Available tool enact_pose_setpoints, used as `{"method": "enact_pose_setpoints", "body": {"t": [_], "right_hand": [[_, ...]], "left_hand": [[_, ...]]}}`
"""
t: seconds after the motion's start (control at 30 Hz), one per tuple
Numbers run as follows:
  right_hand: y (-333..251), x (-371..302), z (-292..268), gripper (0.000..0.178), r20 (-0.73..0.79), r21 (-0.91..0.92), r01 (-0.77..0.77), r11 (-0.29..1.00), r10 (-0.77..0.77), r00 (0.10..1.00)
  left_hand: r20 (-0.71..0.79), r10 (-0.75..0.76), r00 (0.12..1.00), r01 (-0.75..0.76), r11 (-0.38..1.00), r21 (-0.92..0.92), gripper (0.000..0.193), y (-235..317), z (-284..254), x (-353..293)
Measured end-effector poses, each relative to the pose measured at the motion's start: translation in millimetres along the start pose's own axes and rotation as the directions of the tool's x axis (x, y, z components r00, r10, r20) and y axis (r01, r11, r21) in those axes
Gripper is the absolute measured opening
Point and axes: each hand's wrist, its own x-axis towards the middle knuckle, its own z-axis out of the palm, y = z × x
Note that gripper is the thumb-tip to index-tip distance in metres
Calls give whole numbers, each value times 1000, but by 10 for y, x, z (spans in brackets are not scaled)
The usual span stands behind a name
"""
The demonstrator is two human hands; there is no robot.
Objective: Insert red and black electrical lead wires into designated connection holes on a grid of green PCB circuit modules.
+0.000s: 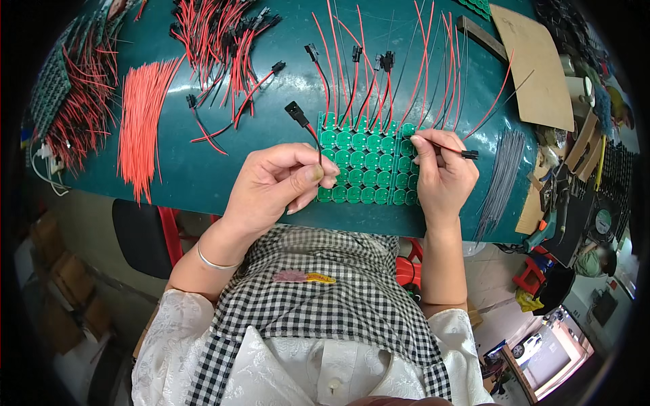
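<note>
My left hand [279, 181] is closed, thumb against fingers, on a connector lead [296, 114] with red and black wires. Its black plug points up and to the left. A second connector lead [468, 155] is pinched in my right hand [443, 177], its plug sticking out to the right past the fingers. Both hands hover at the sides of a green circuit board panel [359, 160] made of several rows of round boards. Along its far edge, red and dark wires stand up, some ending in black plugs [386, 61]. My fingers cover parts of the panel's side edges.
On the green table [203, 169], a bundle of red wires [143, 125] lies left, with a heap of connector leads [230, 40] behind. Wired boards [57, 95] are stacked far left. Grey wires [502, 176] lie right, near a cardboard sheet [531, 74] and a teal-handled tool [539, 233].
</note>
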Motion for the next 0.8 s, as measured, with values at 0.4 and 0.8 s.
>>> {"method": "enact_pose_setpoints", "body": {"t": [0.4,0.8], "right_hand": [[-29,-14,18,10,-25,-56,-15,998,13,1000],[-54,-30,46,11,-52,-175,65,982,-75,996]], "left_hand": [[-18,16,1000,-15,999,48,16,-8,47,-6],[-13,32,999,-30,993,112,17,-30,54,-13]]}}
